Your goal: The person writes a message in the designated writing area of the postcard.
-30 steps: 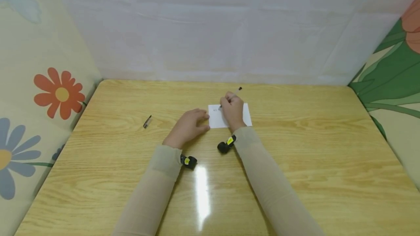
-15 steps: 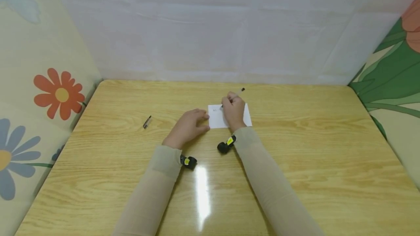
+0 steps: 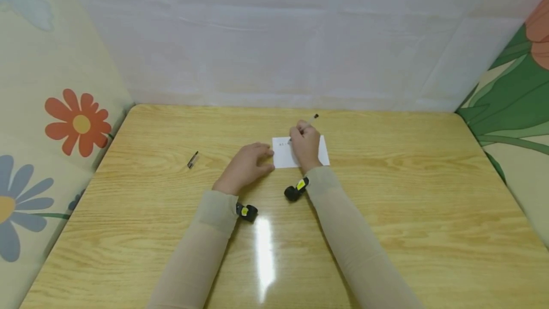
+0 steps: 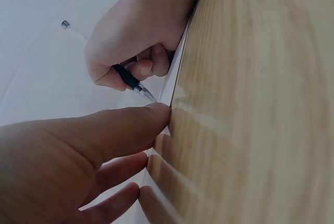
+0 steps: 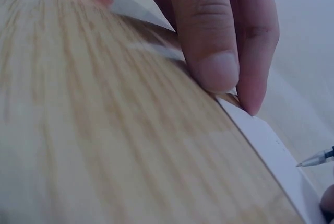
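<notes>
A small white card (image 3: 284, 158) lies flat on the wooden table, with a few small dark marks near its upper left. My right hand (image 3: 306, 147) rests on the card and pinches a clear-barrelled pen (image 4: 128, 78) with a dark grip. In the left wrist view the pen slants and its metal point is down close to the card; exact contact is hard to tell. The fingertips of my left hand (image 3: 245, 166) touch the card's left edge, the fingers relaxed and spread from the thumb. My right hand covers the middle of the card.
A pen cap (image 3: 193, 159) lies on the table (image 3: 141, 194) to the left of my left hand. Each wrist carries a small black camera. A white cloth (image 3: 257, 46) hangs behind the table, and flower-patterned panels stand at both sides.
My right hand and the pen have shifted slightly to the right over the card, and the row of marks looks a little longer. My left hand stays in place.
</notes>
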`<state>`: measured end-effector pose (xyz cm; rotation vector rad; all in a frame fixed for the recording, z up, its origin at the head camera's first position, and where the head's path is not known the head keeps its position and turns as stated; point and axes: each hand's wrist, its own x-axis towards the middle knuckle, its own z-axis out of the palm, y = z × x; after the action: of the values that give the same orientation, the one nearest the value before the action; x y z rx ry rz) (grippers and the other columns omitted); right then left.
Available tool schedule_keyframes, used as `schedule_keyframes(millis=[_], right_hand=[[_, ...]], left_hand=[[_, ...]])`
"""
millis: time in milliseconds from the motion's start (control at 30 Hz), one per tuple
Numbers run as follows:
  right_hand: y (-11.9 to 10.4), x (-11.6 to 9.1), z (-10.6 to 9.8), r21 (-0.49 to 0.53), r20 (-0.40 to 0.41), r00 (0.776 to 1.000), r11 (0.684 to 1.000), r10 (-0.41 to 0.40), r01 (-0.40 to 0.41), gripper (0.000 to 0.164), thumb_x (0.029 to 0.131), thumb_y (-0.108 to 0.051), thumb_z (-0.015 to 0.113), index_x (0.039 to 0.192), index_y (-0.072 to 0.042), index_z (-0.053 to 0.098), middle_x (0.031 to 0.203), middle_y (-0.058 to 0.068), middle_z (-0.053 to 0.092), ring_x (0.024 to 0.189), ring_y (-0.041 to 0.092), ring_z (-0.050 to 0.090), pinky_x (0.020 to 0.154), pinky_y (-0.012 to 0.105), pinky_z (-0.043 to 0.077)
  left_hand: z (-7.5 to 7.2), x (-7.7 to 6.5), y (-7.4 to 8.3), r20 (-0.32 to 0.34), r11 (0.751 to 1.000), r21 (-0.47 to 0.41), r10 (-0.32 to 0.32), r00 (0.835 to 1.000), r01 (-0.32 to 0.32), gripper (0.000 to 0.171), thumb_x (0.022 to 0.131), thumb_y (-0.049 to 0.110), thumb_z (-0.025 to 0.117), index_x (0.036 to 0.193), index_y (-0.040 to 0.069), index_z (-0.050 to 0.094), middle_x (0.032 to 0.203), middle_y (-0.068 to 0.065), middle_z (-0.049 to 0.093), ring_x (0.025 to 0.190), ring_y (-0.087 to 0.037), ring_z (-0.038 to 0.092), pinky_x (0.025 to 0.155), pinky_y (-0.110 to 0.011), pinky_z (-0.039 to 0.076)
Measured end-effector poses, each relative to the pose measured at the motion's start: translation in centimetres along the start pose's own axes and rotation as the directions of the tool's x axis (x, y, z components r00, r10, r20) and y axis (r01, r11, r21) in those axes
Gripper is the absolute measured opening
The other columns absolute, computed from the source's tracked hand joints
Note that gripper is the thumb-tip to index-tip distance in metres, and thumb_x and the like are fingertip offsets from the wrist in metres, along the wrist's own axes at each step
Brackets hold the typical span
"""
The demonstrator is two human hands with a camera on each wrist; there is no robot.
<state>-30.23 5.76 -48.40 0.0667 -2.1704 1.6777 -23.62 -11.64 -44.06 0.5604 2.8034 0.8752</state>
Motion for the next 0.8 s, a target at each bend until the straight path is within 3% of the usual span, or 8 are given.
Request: schedule_keyframes(millis=[800], right_hand=[[0.44, 0.12, 0.08, 0.003, 0.002, 1.000, 1.000, 0.004, -0.004, 0.028, 0.083, -0.006, 0.053, 0.058, -0.012, 0.041, 0.056, 0.000, 0.037, 0.054, 0.015, 0.035, 0.050, 0.025, 0.028]], left_hand=[[0.08, 0.02, -0.12, -0.006, 1.000, -0.003, 0.002, 1.000, -0.002, 0.044, 0.095, 0.019, 0.072, 0.134, 0.002, 0.062, 0.147, -0.017, 0.053, 0.144, -0.039, 0.038, 0.122, -0.053, 0.024]])
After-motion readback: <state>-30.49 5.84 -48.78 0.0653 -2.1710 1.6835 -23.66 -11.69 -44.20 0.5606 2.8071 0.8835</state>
